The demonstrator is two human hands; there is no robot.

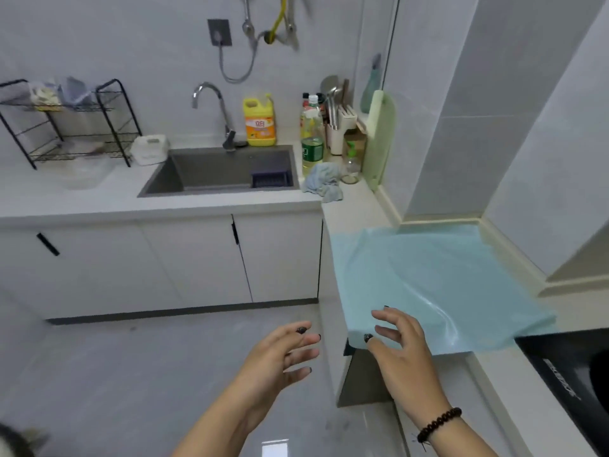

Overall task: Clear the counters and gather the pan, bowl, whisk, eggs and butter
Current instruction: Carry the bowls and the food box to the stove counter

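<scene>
Two hands over white L-shaped stone counter (99, 199), one pale blue glossy plastic sheet (438, 278).
Left hand (280, 357) spread, holding nothing; right hand (398, 344) fingers loosely splayed at sheet's near corner, contact unclear.

White tiled walls (131, 44) meet in a corner above an L-shaped pale counter (82, 196). A grey sink (227, 169) with a chrome tap (211, 97) is set into the counter's far edge. White cabinet doors (184, 258) with black handles stand beneath, over a glossy grey floor (115, 374) reflecting light.
</scene>
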